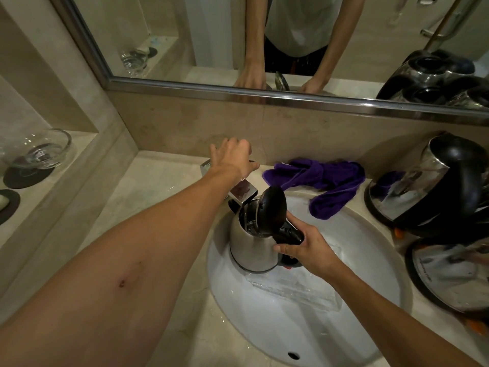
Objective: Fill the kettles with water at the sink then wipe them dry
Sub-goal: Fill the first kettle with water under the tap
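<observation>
**Kettle under tap, sink**

Left hand (234, 157) rested on the faucet handle (251, 162), fingers curled over it. Steel kettle (251, 242) stood in the basin (304, 313), lid (272, 207) up. Right hand (308, 250) gripped its black handle (291, 233). Purple cloth (320, 181) lay behind; two more kettles (434, 186) far right.

So the steel kettle with the flipped-up black lid (251, 242) sits in the white oval sink (370, 234), under the square chrome tap (242, 193) at its back edge. Crumpled purple cloth (322, 181) lies behind the sink, two more shiny kettles (428, 186) at the counter's right edge.
</observation>
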`<state>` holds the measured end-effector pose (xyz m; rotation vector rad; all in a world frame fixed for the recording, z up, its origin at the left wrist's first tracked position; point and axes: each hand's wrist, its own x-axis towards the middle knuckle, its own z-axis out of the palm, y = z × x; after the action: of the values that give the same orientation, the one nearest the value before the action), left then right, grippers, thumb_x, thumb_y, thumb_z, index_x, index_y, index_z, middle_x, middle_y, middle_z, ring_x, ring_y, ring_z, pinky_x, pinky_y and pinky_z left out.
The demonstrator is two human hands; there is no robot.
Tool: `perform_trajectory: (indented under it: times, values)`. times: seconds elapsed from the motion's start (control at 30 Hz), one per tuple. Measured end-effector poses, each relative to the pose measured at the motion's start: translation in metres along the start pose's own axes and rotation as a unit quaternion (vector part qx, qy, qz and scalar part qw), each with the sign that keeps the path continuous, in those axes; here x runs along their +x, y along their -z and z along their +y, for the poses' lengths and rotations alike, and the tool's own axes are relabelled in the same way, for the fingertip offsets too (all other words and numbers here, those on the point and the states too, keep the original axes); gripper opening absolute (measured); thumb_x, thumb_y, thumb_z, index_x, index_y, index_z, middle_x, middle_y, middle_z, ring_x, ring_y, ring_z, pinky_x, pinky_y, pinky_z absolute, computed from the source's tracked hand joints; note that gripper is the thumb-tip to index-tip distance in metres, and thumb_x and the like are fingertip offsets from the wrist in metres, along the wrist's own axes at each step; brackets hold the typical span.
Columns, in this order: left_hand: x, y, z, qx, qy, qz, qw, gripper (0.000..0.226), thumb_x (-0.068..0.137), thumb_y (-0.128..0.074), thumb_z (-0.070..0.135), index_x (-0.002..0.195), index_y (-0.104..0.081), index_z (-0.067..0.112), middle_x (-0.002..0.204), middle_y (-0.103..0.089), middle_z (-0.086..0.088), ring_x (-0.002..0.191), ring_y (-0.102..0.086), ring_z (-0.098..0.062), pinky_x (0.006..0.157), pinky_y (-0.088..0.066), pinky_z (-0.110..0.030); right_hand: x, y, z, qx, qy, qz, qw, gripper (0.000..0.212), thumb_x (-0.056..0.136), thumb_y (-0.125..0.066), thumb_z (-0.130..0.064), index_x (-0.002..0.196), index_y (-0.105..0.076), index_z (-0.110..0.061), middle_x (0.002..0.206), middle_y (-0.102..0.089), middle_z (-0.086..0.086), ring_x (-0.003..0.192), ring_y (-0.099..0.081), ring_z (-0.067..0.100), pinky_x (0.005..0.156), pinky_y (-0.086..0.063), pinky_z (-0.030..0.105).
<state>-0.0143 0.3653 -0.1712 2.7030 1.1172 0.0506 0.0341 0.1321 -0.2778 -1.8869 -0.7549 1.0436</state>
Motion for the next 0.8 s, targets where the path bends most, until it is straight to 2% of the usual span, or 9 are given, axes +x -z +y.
perform_trajectory:
  times: [0.13,0.3,0.43,0.5,0.63,0.8]
  values:
    - [0.0008,-0.0004,-0.0008,-0.004,0.004,-0.001,1.0,0.045,0.091,-0.069,0.049,0.125,-0.063,0.021,0.133,-0.059,-0.005,0.132,-0.046,-0.024,0.107,-0.03,-0.047,-0.0007,-0.0001,0.0005,0.001,0.003,0.002,1.0,0.095,0.084,-0.083,-0.01,0.158,-0.033,-0.041,0.142,-0.059,0.0,0.126,-0.058,0.027,0.066,-0.058,0.018]
    - [0.0015,0.0003,0.0027,-0.003,0.011,-0.006,1.0,0.043,0.09,-0.071,0.047,0.123,-0.064,0.019,0.13,-0.06,-0.006,0.13,-0.047,-0.025,0.109,-0.03,-0.048,-0.0016,0.0007,-0.0012,-0.002,0.001,0.003,1.0,0.095,0.085,-0.082,-0.009,0.159,-0.031,-0.041,0.143,-0.059,0.0,0.128,-0.057,0.026,0.086,-0.06,0.035]
    - [0.0022,0.0002,0.0037,0.002,0.016,-0.007,1.0,0.043,0.09,-0.071,0.048,0.122,-0.064,0.02,0.13,-0.06,-0.007,0.13,-0.046,-0.025,0.107,-0.03,-0.047,-0.0014,0.0005,0.0,-0.001,0.001,-0.001,1.0,0.095,0.085,-0.082,-0.009,0.159,-0.032,-0.041,0.143,-0.059,0.0,0.122,-0.058,0.023,0.068,-0.056,0.016]
    - [0.0021,0.0004,0.0033,0.014,0.02,-0.005,1.0,0.043,0.09,-0.07,0.051,0.12,-0.065,0.02,0.131,-0.06,-0.006,0.131,-0.045,-0.025,0.106,-0.03,-0.046,-0.0007,0.0005,0.0009,-0.006,0.004,0.001,1.0,0.095,0.085,-0.082,-0.009,0.159,-0.032,-0.04,0.142,-0.059,0.0,0.121,-0.059,0.023,0.065,-0.053,0.012]
    - [0.0014,-0.0011,0.0035,0.012,0.026,0.0,1.0,0.047,0.089,-0.071,0.052,0.123,-0.064,0.02,0.134,-0.058,-0.007,0.134,-0.042,-0.026,0.108,-0.029,-0.047,0.0003,0.0004,0.0016,0.001,0.004,0.001,1.0,0.095,0.084,-0.082,-0.008,0.159,-0.033,-0.04,0.141,-0.059,0.002,0.111,-0.058,0.018,0.059,-0.054,0.01]
    - [0.0007,-0.0007,0.0048,0.014,0.035,-0.002,0.999,0.05,0.089,-0.071,0.051,0.127,-0.062,0.02,0.135,-0.058,-0.008,0.135,-0.042,-0.026,0.109,-0.029,-0.047,0.0,0.0001,0.0019,0.003,0.009,0.002,1.0,0.095,0.084,-0.083,-0.01,0.158,-0.033,-0.041,0.139,-0.061,0.0,0.119,-0.06,0.024,0.066,-0.058,0.017]
